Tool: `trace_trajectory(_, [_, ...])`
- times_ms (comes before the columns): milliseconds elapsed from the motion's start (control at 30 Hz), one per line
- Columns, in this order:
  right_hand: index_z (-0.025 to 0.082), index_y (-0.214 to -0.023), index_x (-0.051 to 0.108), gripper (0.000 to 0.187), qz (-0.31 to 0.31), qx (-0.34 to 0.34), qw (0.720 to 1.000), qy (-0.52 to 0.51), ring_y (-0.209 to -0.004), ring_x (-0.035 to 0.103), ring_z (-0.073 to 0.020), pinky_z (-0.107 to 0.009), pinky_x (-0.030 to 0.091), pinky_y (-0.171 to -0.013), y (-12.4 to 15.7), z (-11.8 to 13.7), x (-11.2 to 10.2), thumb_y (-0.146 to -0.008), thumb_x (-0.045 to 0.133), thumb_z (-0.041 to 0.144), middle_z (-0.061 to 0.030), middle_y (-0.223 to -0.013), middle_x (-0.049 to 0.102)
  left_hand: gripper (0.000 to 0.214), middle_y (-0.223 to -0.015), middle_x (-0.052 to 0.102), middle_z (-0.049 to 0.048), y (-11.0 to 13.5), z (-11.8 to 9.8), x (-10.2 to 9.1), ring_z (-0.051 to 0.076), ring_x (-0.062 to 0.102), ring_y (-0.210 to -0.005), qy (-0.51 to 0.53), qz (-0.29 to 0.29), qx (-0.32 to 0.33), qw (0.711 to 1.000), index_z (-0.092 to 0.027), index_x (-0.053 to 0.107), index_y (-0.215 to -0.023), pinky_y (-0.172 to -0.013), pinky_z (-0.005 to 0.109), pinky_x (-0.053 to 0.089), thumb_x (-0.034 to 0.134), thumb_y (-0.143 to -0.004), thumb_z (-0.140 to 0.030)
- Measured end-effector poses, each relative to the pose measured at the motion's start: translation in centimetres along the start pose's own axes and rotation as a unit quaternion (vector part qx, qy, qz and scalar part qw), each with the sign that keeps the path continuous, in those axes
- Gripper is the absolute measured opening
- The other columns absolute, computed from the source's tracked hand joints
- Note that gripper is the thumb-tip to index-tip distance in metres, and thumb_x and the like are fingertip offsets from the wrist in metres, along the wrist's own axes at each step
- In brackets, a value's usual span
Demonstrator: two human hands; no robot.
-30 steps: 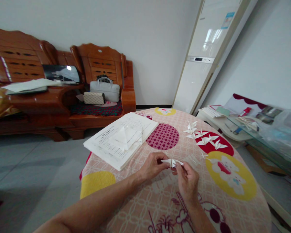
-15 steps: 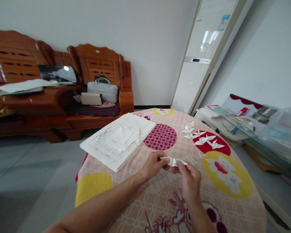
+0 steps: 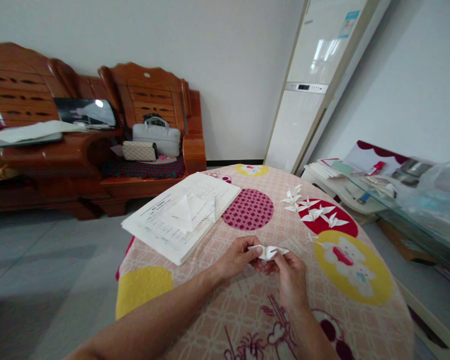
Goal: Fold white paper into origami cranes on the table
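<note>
More paper [image 3: 269, 253] visible between fingers [image 3: 255, 254] now

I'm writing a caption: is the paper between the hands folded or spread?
Folded: the white origami paper, held by the left hand and right hand, is a creased shape with narrow points toward both sides.

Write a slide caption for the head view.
Left hand and right hand hold a small folded white paper above a patterned tablecloth, with paper cranes lying beyond.
</note>
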State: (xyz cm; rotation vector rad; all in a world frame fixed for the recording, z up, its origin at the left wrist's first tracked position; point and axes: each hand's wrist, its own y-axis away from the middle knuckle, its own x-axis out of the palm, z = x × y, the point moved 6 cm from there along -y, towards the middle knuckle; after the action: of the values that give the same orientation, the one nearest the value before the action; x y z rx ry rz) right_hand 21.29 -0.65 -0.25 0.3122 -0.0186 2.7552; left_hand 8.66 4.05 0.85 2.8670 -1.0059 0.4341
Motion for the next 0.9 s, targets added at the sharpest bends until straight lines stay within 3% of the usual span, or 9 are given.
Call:
trace_trajectory(333, [0.017,-0.067,0.058,0.036,0.008,-0.071,0.980,0.186,-0.040,0.047,-0.0099,-0.020,0.037,-0.040,0.3,0.3,0.1,-0.086,0.056,0.048,0.0026,-0.047,0.053,0.038,-0.052,0.050,-0.0046,0.1,1.1,-0.3,0.005,0.042,-0.038,-0.014,-0.046,-0.057,0.997,-0.014,0.053,-0.074,-0.037,0.015,0.031,0.066,-0.076,-0.050])
trace_trajectory(600, [0.017,-0.071,0.056,0.036,0.106,0.004,0.985,0.139,-0.036,0.041,-0.0077,-0.018,0.032,-0.034,0.2,-0.8,0.5,-0.086,0.057,0.050,0.0055,-0.045,0.048,0.040,-0.056,0.050,-0.0053,0.1,1.3,-0.6,0.003,0.038,-0.038,0.015,0.027,-0.142,0.989,-0.012,0.056,-0.077,-0.035,0.015,0.025,0.073,-0.069,-0.047])
trace_trajectory(767, [0.016,-0.075,0.058,0.035,0.126,0.040,0.986,0.100,-0.033,0.039,-0.0073,-0.018,0.031,-0.033,0.5,-0.9,1.2,-0.086,0.056,0.049,0.0063,-0.043,0.048,0.037,-0.057,0.050,-0.0048,0.2,1.3,-0.5,0.002,0.036,-0.038,0.032,0.071,-0.177,0.981,-0.012,0.058,-0.078,-0.035,0.015,0.022,0.074,-0.070,-0.044])
trace_trajectory(900, [0.016,-0.073,0.057,0.034,0.129,0.042,0.988,0.075,-0.032,0.038,-0.0070,-0.018,0.030,-0.032,0.7,-0.6,1.6,-0.086,0.057,0.048,0.0067,-0.042,0.047,0.038,-0.055,0.049,-0.0056,0.3,1.1,-0.4,0.001,0.034,-0.038,0.040,0.071,-0.193,0.978,-0.012,0.057,-0.075,-0.034,0.015,0.019,0.075,-0.068,-0.044])
